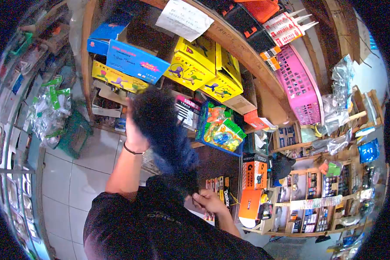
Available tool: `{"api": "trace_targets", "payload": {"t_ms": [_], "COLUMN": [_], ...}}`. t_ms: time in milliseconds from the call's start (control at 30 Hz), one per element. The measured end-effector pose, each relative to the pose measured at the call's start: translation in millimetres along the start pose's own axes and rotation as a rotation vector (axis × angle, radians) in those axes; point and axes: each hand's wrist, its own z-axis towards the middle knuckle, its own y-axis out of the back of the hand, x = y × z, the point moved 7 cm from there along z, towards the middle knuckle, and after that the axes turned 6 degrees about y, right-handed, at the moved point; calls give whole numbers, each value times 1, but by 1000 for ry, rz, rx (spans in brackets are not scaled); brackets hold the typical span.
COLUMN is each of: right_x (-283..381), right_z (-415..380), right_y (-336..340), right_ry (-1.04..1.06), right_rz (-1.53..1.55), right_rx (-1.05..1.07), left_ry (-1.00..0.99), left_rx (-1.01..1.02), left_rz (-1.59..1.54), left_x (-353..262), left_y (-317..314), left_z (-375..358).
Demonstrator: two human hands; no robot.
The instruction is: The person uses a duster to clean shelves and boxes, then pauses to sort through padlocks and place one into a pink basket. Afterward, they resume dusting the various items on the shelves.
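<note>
Centrally, my left hand (135,133) is raised beside the upper part of a fluffy duster (171,151); its fingers are partly hidden, and I cannot tell whether they grip. The duster is in front of the shelf, slanting from upper left to lower right. Its surface is dense and fuzzy, near-black above and dark blue below, with blurred edges. At its lower end, my right hand (207,202) is closed on it.

Labels, left to right: a blue carton (136,62) reads "HIGH QUALITY", with partly legible handwriting; the yellow carton (113,77) below it reads "SKY". Next, a paper sheet (184,19) carries handwriting too blurred to read. Two yellow cartons (188,69) also read "SKY", with bold black handwritten marks. "Dextone" appears on a pack (226,195) beside my right hand. Farther right, white-and-red cartridges (284,30) read "SEALANT".
</note>
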Motion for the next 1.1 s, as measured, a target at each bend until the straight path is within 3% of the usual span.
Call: {"api": "trace_targets", "payload": {"t_ms": [33, 67, 100, 167, 200, 233, 300, 367, 433, 467, 500, 567, 633, 700, 733, 767, 833, 867, 900, 967, 1000, 1033, 1100], "right_x": [4, -11, -12, -18, -28, -24, -9, -2, -16, -13, -8, 1, -12, -32, -7, 1, 0, -3, -12, -20, -15, -12, -11], "right_z": [-3, -2, 1, 4, 6, 7, 4, 10, 19, 23, 22, 13, 16, 24, 22, 18, 9, 9, 12, 24, 25, 24, 21], "right_y": [-8, -2, -2, 9, 8, 7, -18, -19, -5, -7, -6, -25, -21, 2, -2, -2, -14, -13, -13, 10, 11, 10, 1], "right_ry": [-39, 12, 14, -39, -43, -41, -116, -63, -7, 37, 34, -89, -93, 38, 61, 60, -98, -93, -89, 86, 103, 108, 30], "right_rz": [75, -11, -9, 115, 97, 98, 38, 53, 92, 135, 135, 145, 103, 117, 153, 151, 128, 98, 89, 77, 68, 71, 14], "right_rx": [139, 123, 128, -51, -30, -27, 271, 240, -26, -11, -14, 269, 291, 36, 21, 22, 261, 272, 275, -42, -19, -16, 138], "left_ry": [133, 263, 262, -37, -75, -77, 224, 295, 55, -155, -153, 152, 135, 94, -155, -157, 167, 176, 168, -67, -118, -163, -153], "left_rx": [275, 549, 545, -190, -289, -290, 472, 442, -141, -309, -310, 308, 347, -55, -315, -315, 367, 427, 431, 133, -114, -196, -140], "left_rz": [-27, -55, -51, -214, -156, -153, -26, 0, -193, -76, -78, -81, -13, -137, -248, -250, -54, 27, 29, -169, 3, 23, -28], "left_x": [10, 17, 15, -5, -8, -9, 2, 3, -4, -19, -16, 8, 0, 0, -16, -14, 5, 3, 1, -13, -16, -18, -14], "left_y": [3, -5, -21, -15, -6, 6, -27, -24, -5, -12, 2, -1, -13, -10, -22, -7, -20, -17, -26, -34, -28, -29, -17], "left_z": [3, -2, -5, -8, -6, -3, -3, -7, -10, -7, -4, 1, -4, -10, -10, -7, -1, -3, -7, -13, -9, -12, -10]}}
